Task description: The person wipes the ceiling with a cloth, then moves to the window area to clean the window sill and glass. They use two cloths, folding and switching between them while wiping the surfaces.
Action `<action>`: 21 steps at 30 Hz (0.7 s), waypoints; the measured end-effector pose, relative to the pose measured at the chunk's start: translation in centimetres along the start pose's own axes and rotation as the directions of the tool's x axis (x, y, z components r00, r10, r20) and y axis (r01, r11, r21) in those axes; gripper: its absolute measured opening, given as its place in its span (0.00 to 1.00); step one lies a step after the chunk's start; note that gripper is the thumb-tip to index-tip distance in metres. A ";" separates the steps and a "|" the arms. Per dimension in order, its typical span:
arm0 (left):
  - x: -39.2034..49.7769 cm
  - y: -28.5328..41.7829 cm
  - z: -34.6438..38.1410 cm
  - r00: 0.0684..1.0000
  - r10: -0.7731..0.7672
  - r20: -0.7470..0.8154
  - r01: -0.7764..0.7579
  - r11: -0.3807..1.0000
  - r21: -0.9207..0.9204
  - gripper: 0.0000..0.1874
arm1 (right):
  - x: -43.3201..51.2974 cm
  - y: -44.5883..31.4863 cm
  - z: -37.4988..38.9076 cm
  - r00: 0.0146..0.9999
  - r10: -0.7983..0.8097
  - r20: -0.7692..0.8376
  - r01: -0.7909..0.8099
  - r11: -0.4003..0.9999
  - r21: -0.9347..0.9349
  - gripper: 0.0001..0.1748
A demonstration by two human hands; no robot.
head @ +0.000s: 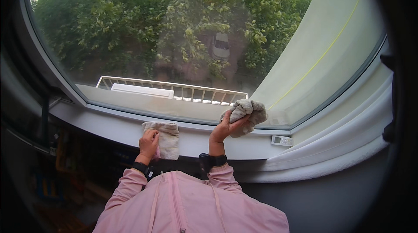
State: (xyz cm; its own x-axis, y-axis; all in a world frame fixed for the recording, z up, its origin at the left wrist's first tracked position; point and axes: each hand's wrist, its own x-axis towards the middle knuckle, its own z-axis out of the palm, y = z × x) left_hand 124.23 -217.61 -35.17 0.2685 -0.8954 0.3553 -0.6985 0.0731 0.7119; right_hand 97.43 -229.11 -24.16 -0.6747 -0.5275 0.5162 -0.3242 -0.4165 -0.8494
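My right hand [227, 130] is raised at the lower edge of the window glass [156, 104], its fingers closed round a bunched grey cloth [249, 115]. The cloth covers part of the glass near the lower right corner. On the white windowsill [196, 141], my left hand [149, 143] rests with curled fingers on a flat, pale cloth [169, 141] that hangs over the sill's front edge. A bit of pink material [157, 153] shows beside that hand. Whether the left fingers pinch the cloth or only press it is not plain.
A white remote control [282, 140] lies at the sill's right end, beside a gathered white curtain [329, 154]. Dark window framing stands at the left. Through the glass show a white railing [209, 94], a yellow line [313, 66], trees and a car.
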 end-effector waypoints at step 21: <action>5.1 19.7 -5.5 0.997 0.059 -0.054 -0.080 0.777 -0.624 0.11 | -10.0 -5.8 -4.8 0.242 0.188 0.952 -0.939 0.292 0.181 0.40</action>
State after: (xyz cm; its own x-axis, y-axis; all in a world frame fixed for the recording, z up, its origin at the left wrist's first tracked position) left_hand 115.49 -218.37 -16.01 0.2622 -0.8644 0.4291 -0.1503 0.4026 0.9029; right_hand 102.85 -217.87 -24.87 0.4068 -0.9108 0.0700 0.6591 0.2396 -0.7129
